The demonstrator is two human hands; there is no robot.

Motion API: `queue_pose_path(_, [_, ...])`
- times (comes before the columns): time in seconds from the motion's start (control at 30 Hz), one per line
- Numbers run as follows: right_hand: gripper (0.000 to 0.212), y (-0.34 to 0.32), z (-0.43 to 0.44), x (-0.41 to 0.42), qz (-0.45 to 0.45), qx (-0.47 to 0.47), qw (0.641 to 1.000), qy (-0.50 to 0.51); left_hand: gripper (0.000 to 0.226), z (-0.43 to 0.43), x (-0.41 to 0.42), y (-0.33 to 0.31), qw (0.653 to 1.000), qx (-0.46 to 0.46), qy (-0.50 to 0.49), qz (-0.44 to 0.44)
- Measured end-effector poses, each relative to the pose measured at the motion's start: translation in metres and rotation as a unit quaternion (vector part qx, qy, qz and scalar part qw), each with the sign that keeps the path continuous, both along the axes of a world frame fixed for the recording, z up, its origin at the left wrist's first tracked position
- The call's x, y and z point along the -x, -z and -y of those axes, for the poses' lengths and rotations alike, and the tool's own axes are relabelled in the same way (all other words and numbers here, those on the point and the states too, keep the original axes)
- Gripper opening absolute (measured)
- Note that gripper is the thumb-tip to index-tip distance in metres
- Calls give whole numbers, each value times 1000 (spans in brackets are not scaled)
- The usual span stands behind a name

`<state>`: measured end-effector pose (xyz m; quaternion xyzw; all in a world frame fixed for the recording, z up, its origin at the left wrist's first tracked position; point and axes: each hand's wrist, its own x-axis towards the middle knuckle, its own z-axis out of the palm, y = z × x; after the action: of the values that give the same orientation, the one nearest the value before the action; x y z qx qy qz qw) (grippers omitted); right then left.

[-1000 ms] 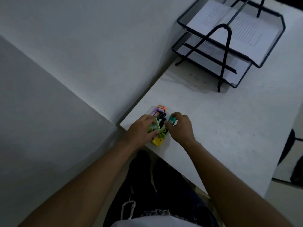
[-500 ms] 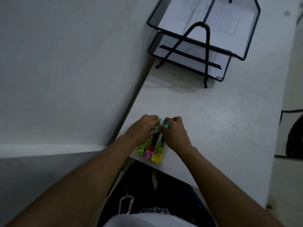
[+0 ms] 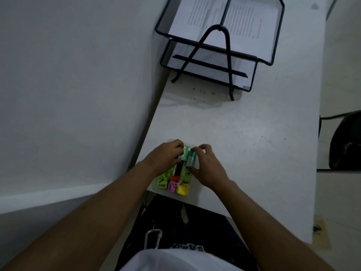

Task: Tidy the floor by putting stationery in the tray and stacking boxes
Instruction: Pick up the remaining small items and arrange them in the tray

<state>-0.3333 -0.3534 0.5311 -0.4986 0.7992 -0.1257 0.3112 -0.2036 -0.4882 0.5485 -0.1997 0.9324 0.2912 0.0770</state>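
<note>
I am on the box part of the job, judging by what I hold: my left hand (image 3: 166, 158) pinches a small green box (image 3: 183, 153) with curled fingers, and my right hand (image 3: 208, 169) grips a darker teal box (image 3: 190, 158) between thumb and fingertips. The two boxes touch side by side, above the far end of the small clear tray (image 3: 193, 189), which sits at the near corner of the white table (image 3: 244, 143). I cannot tell whether either box rests on the tray or hangs just over it. The tray's near end holds a heap of bright clips (image 3: 166, 178) in green, pink and yellow, with a black piece running up under my hands. I think the next move is to square the edges of the boxes and set one flat on the other, so I need to line them up before I loosen either pinch, and keep my knuckles from dragging through the loose clips below. The black wire paper rack (image 3: 195, 43) stands well apart at the far end of the table.
</note>
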Motion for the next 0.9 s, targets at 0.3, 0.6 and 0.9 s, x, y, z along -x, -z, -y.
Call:
queue_pose_path(0.3, [51, 3, -5, 0, -18, 34, 999, 14, 23, -4, -2, 1, 1000, 13, 5, 16])
queue_pose_path(0.6, [43, 1, -2, -8, -39, 5, 998, 43, 26, -17, 3, -3, 997, 68, -28, 28])
queue_pose_path(0.9, [54, -5, -11, 16, 23, 36, 999, 13, 38, -46, -7, -12, 990, 110, -89, 4])
